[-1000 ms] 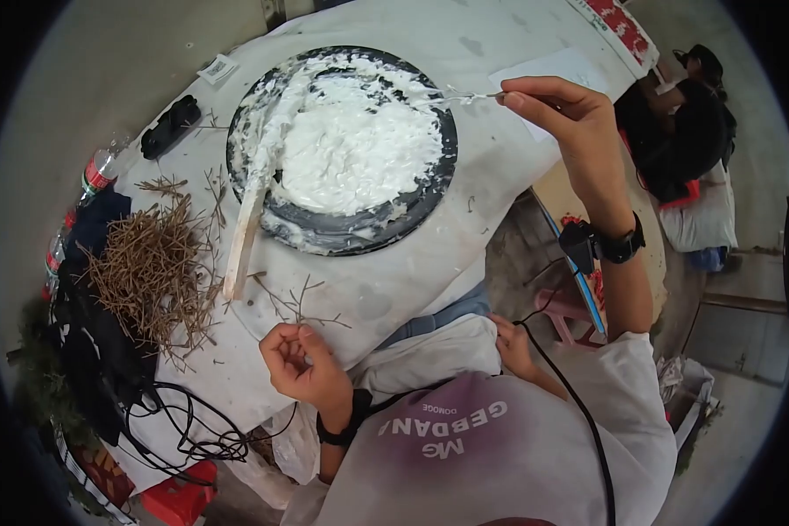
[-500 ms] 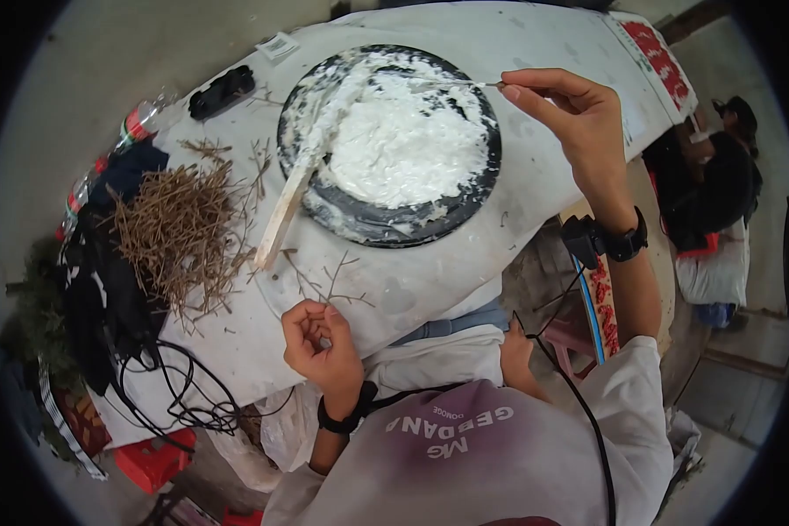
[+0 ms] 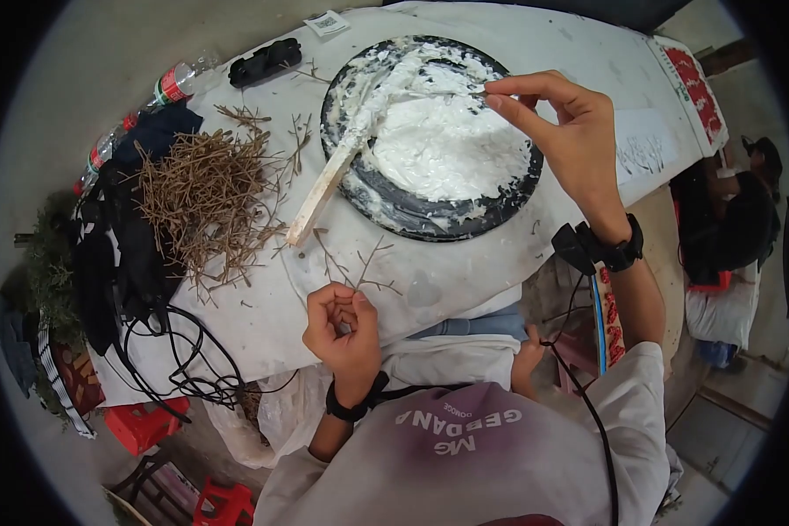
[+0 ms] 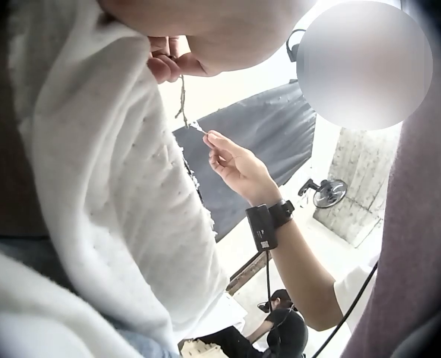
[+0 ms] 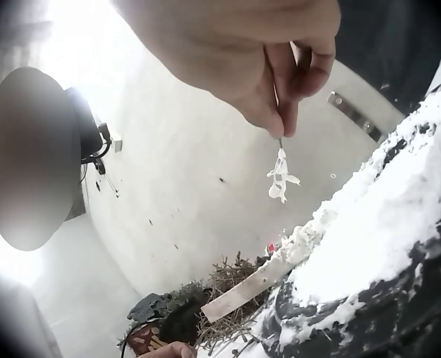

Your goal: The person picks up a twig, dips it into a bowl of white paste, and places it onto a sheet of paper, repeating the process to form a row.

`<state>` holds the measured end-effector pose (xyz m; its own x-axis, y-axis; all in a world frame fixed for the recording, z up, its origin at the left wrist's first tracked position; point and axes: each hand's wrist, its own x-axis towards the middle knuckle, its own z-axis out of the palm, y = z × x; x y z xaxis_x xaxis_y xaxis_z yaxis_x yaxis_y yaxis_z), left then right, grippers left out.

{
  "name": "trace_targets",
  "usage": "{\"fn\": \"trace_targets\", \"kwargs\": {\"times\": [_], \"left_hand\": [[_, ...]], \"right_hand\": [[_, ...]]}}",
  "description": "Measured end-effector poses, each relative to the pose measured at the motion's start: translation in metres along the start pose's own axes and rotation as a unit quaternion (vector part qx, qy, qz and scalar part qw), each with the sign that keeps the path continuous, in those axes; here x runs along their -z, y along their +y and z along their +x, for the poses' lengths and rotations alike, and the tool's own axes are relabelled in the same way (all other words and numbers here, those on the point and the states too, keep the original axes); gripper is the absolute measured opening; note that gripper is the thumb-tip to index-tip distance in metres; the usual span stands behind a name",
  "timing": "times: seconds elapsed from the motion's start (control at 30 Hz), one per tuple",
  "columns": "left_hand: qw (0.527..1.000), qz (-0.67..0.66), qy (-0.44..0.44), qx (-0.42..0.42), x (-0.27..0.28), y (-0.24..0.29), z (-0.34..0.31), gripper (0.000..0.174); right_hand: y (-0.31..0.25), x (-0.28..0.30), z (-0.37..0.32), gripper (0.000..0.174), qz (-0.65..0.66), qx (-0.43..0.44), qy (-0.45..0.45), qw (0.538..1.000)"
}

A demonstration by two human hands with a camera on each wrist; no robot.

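Note:
My left hand (image 3: 346,337) is at the table's near edge, thumb and fingers pinching a bare, branched brown twig (image 3: 366,265). Raised at the right side of the black round dish (image 3: 447,230), my right hand (image 3: 574,131) pinches the end of a small twig (image 5: 281,175). White paste coats that twig, which shows clearly in the right wrist view and points over the dish in the head view. Thick white paste (image 3: 438,145) fills the dish. A flat wooden stick (image 3: 320,206), its upper end smeared with paste, leans across the left rim.
A heap of brown twigs (image 3: 206,193) lies left of the dish, near a black case (image 3: 266,61) and plastic bottles (image 3: 177,83). Black cables (image 3: 188,368) coil at the left edge. Twigs lie on a white sheet (image 3: 647,145) at right, where another person (image 3: 736,210) sits beyond.
The head view has swung, so the table appears shifted right. My right hand has come in from beside the dish to its right rim, carrying the coated twig. My left hand keeps its pinch.

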<state>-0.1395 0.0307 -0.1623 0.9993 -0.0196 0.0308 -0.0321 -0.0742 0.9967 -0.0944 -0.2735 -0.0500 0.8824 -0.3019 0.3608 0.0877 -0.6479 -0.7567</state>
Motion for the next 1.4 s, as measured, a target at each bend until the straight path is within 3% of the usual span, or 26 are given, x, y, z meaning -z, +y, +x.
{"fn": "trace_targets", "kwargs": {"times": [0.37,0.47,0.73,1.0,1.4], "left_hand": [[1.000,-0.004,-0.009,-0.007,-0.002,0.003,0.002,0.015],[1.000,-0.002,-0.008,-0.010,0.000,0.003,0.001,0.015],[0.999,0.003,-0.039,-0.015,0.001,0.002,0.001,0.012],[0.999,0.012,-0.035,-0.022,0.001,0.001,0.001,0.012],[1.000,-0.012,-0.021,-0.016,0.000,-0.002,0.000,0.016]], "right_hand": [[-0.003,-0.035,0.018,0.017,-0.038,0.055,0.009,0.998],[0.005,-0.050,0.020,0.020,-0.082,0.174,0.030,0.981],[0.006,-0.065,0.023,0.026,-0.110,0.255,0.006,0.961],[-0.002,-0.059,0.031,0.027,-0.156,0.291,-0.065,0.942],[-0.012,-0.065,0.041,0.026,-0.187,0.332,-0.096,0.919]]}}
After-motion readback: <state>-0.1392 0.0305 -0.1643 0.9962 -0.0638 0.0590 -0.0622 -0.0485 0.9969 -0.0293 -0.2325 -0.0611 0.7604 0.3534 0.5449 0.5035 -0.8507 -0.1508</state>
